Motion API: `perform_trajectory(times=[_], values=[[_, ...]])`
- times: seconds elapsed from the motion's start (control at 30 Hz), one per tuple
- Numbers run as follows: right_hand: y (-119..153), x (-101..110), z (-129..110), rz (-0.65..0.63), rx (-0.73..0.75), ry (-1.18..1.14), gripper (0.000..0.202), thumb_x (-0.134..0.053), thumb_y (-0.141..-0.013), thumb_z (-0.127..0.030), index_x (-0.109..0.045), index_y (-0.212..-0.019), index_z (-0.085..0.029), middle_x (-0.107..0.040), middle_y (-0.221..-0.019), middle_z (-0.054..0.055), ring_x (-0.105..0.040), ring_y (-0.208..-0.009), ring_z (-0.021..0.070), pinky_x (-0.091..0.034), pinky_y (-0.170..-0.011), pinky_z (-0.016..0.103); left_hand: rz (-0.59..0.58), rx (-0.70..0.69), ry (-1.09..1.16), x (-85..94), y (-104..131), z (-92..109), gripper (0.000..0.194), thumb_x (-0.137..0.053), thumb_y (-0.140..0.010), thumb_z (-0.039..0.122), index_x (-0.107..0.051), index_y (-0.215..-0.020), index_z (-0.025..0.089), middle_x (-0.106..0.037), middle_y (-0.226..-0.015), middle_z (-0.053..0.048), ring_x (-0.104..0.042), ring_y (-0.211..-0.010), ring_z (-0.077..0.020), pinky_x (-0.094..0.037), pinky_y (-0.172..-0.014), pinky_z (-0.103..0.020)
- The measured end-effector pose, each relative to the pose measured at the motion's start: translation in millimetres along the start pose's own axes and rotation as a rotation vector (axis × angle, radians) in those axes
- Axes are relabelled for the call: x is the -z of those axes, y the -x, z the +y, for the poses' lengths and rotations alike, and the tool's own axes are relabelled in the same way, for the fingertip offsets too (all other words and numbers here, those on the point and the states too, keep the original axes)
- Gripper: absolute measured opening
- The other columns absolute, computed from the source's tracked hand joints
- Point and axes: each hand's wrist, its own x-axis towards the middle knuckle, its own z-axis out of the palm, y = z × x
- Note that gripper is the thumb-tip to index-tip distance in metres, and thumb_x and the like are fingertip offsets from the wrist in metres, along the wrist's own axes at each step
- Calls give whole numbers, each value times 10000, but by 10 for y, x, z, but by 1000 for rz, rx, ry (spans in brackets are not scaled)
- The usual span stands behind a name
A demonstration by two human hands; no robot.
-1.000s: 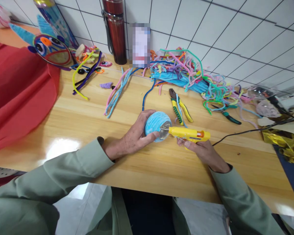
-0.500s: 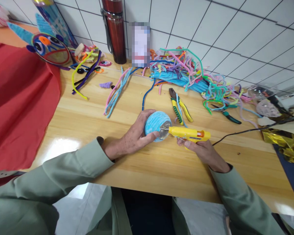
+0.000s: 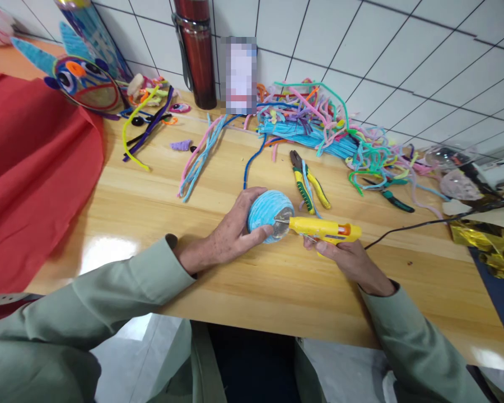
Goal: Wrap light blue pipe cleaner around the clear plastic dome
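A round ball [image 3: 267, 211] wrapped in light blue pipe cleaner has an uncovered greyish patch on its right side. Around its left side is my left hand [image 3: 235, 229], thumb across the front and fingers behind. My right hand [image 3: 340, 254] grips a yellow glue gun [image 3: 323, 228], whose nozzle points left at the bare patch; whether the tip touches it I cannot tell. A black cord trails right from the gun. Just behind the gun lie yellow-green pliers [image 3: 309, 184] with a light blue strip across them.
Pipe cleaners [image 3: 315, 131] are heaped along the tiled wall, beside a phone [image 3: 241, 78] and a red flask [image 3: 199, 56]. A decorated face piece [image 3: 86, 84] stands at the back left, near red cloth [image 3: 37, 179]. Dark green pliers [image 3: 397, 200] lie right.
The red cloth's lower left edge has shifted slightly. Both hands, the ball and the glue gun look unmoved.
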Motion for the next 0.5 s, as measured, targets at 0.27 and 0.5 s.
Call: perform_trajectory(times=[0.27, 0.5], values=[[3, -7, -12, 9, 3, 4, 427, -741, -943, -676, -801, -938, -253, -794, -891, 46, -730, -837, 238, -628, -761, 364, -1, -4, 1, 2, -2, 2, 619, -642, -1034, 509, -398, -1528, 225, -522, -1494, -173, -557, -1390, -352, -490, -1217, -581], [-1, -8, -12, -2, 5, -8, 420, -737, -951, -667, -803, -942, -253, -800, -907, 50, -732, -846, 242, -628, -773, 372, -3, -5, 1, -5, -3, -6, 616, -636, -1039, 507, -397, -1534, 229, -521, -1500, -166, -557, -1389, -341, -489, -1220, -564]])
